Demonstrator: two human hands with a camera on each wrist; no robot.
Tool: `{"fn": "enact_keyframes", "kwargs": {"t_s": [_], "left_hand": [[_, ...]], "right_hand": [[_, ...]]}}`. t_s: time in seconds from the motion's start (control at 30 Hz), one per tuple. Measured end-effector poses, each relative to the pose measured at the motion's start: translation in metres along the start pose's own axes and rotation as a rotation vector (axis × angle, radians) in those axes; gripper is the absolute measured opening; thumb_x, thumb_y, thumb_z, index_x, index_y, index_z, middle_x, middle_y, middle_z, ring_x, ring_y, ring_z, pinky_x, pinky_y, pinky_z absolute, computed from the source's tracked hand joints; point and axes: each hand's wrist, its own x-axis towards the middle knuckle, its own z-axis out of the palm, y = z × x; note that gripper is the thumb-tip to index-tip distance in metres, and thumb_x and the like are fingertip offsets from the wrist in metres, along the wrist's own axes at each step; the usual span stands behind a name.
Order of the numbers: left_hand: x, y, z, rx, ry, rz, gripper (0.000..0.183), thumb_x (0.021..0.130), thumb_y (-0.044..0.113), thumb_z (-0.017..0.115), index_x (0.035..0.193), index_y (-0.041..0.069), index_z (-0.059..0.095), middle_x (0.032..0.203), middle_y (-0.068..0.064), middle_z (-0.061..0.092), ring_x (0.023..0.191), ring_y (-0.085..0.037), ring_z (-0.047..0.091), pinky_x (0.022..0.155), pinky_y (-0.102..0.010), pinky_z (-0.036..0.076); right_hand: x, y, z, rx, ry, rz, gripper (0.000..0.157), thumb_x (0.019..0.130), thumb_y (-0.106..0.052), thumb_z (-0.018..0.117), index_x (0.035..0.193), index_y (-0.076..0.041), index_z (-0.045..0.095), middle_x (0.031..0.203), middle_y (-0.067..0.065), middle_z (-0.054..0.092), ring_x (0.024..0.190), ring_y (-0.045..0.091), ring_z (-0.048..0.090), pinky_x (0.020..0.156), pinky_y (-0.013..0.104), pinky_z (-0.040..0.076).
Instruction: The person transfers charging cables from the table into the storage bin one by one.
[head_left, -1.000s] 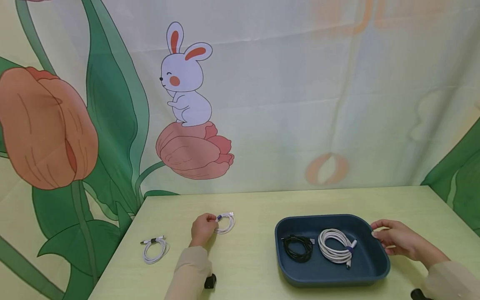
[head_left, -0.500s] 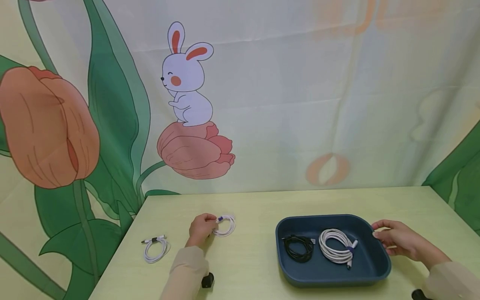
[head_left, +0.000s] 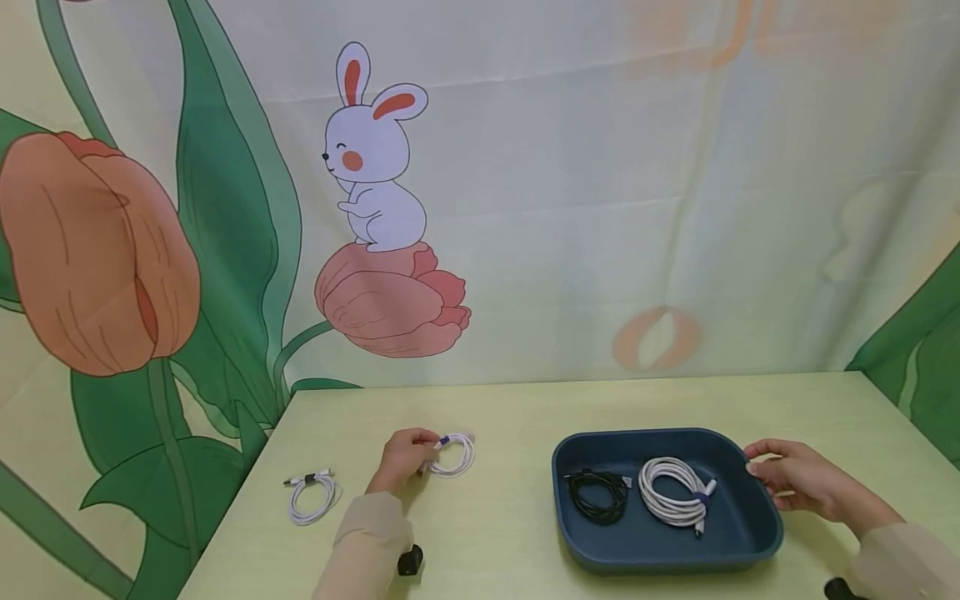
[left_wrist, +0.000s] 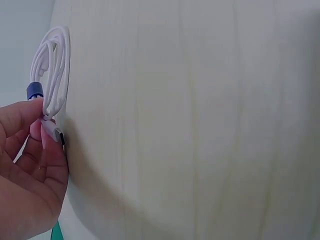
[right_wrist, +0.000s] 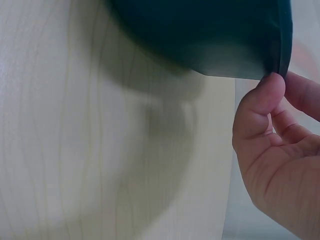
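Note:
My left hand [head_left: 405, 458] pinches a coiled white charging cable [head_left: 457, 457] at its left side, low over the table. In the left wrist view a blue tie [left_wrist: 35, 90] binds the coil, and a plug [left_wrist: 52, 131] pokes out by the fingers. My right hand [head_left: 798, 482] grips the right rim of a dark blue tray [head_left: 667, 560], with thumb and fingers at its edge in the right wrist view. Inside the tray lie a coiled black cable [head_left: 577, 504] on the left and a thicker coiled white cable [head_left: 651, 507] with a blue tie to its right.
Another coiled white cable [head_left: 332, 498] with a black tie lies at the left of the pale wooden table [head_left: 502, 517]. A printed cloth [head_left: 540, 208] with a rabbit and tulips hangs behind the table's far edge.
The left hand and its cable have shifted slightly, the coil moving a little nearer and to the right. The right hand has kept its hold on the tray's rim.

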Motion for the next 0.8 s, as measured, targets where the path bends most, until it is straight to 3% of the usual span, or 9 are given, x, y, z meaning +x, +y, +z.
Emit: {"fn": "enact_keyframes", "kwargs": {"t_s": [0.23, 0.67, 0.8], "left_hand": [[0.0, 0.0, 0.0, -0.01, -0.055, 0.0, 0.021, 0.075, 0.001, 0.062, 0.095, 0.001, 0.064, 0.079, -0.005, 0.06, 0.056, -0.01, 0.046, 0.049, -0.021, 0.04], [-0.004, 0.009, 0.002, -0.019, -0.093, 0.023, 0.017, 0.078, 0.003, 0.061, 0.095, 0.003, 0.065, 0.086, -0.006, 0.061, 0.068, -0.013, 0.048, 0.055, -0.021, 0.04], [-0.006, 0.012, 0.003, -0.026, -0.108, 0.037, 0.017, 0.08, 0.003, 0.059, 0.096, 0.002, 0.064, 0.086, -0.007, 0.06, 0.065, -0.013, 0.047, 0.053, -0.021, 0.04]], "right_hand": [[0.002, 0.002, 0.0, 0.009, -0.003, -0.002, 0.035, 0.087, -0.016, 0.052, 0.114, 0.003, 0.04, 0.075, 0.001, 0.055, 0.062, 0.013, 0.052, 0.057, 0.027, 0.048], [0.001, 0.002, 0.0, 0.01, -0.002, 0.004, 0.032, 0.087, -0.015, 0.051, 0.113, 0.002, 0.041, 0.073, 0.0, 0.054, 0.061, 0.013, 0.051, 0.056, 0.027, 0.047], [0.001, 0.001, 0.0, 0.012, -0.003, 0.005, 0.03, 0.088, -0.014, 0.05, 0.112, 0.001, 0.041, 0.073, 0.0, 0.053, 0.061, 0.013, 0.051, 0.056, 0.027, 0.047]]}}
